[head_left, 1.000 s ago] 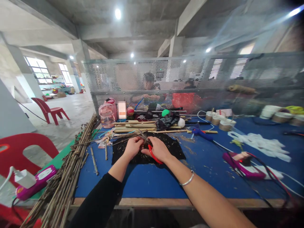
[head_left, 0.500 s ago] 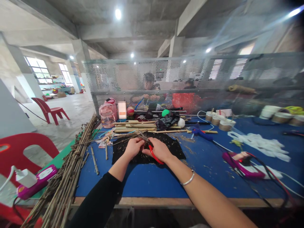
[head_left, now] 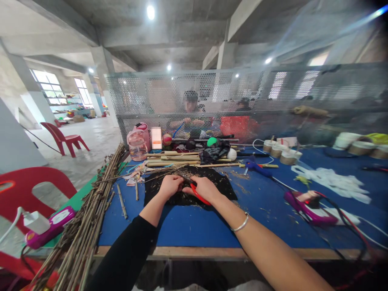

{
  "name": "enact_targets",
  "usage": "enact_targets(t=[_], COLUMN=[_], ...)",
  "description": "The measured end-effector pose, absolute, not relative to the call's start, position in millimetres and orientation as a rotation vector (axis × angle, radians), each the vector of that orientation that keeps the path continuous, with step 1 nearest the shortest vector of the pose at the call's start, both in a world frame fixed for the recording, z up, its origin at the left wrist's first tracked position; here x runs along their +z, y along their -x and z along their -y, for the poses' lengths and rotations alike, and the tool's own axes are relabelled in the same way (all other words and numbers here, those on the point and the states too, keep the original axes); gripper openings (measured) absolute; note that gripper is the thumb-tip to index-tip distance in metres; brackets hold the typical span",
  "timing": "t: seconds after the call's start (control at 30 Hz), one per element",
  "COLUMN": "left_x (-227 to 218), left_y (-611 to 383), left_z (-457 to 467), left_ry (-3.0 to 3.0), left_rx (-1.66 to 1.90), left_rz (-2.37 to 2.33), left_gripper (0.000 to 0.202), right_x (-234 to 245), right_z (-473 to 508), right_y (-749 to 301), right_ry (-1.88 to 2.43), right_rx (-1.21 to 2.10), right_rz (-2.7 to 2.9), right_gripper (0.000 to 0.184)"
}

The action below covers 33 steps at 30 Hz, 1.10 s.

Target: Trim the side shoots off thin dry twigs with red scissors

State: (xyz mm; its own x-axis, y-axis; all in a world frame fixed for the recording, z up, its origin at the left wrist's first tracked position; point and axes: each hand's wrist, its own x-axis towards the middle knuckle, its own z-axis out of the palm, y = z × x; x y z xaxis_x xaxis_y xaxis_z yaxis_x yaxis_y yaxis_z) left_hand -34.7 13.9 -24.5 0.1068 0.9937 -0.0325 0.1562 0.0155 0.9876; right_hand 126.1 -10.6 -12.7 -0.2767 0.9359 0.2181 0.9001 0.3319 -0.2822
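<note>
My right hand (head_left: 206,190) is closed around scissors with red handles (head_left: 200,197), their metal blades pointing up and left. Close beside it, my left hand (head_left: 170,186) is pinched shut at the blades, on thin brown twigs (head_left: 157,173) that run off to the left. The exact grip of its fingertips is partly hidden. Both hands are over a black cloth (head_left: 222,190) strewn with small cut bits. Left of the cloth lie short stick pieces (head_left: 122,202) on the blue table.
A long bundle of dry branches (head_left: 87,214) lies along the table's left side. Behind the cloth are bamboo sticks (head_left: 172,163), a pink jug (head_left: 138,143) and a green ball (head_left: 211,141). On the right are a blue glue gun (head_left: 257,167), cables and a purple power strip (head_left: 312,210).
The scissor blades, spread and raised before, now look closer together and lower. The red handle has tilted slightly to the right. Both hands stay in nearly the same place.
</note>
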Motion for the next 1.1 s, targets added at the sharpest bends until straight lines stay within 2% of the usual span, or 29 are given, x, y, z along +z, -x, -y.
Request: enact_targets(t=[0.2, 0.37, 0.7, 1.1], left_x=[-21.8, -16.4, -13.6, -13.1], left_y=[35.1, 36.5, 33.0, 32.9], left_z=[-12.6, -9.4, -3.0, -1.8], left_ry=[-1.329, -1.573, -1.934, -1.982], left_rx=[1.068, 1.146, 1.049, 1.023], left_rz=[-1.226, -1.343, -1.331, -1.284], left_gripper=[0.019, 0.024, 0.022, 0.019], right_x=[-11.9, -12.3, -18.9, -22.6], right_z=[7.8, 3.8, -2.6, -2.0], right_y=[-128.7, -129.3, -121.3, -120.9], right_ry=[1.608, 1.499, 1.066, 1.055], right_rx=[0.137, 0.181, 0.666, 0.677], right_rz=[2.201, 1.979, 1.618, 1.647], right_gripper=[0.042, 0.037, 0.041, 0.044])
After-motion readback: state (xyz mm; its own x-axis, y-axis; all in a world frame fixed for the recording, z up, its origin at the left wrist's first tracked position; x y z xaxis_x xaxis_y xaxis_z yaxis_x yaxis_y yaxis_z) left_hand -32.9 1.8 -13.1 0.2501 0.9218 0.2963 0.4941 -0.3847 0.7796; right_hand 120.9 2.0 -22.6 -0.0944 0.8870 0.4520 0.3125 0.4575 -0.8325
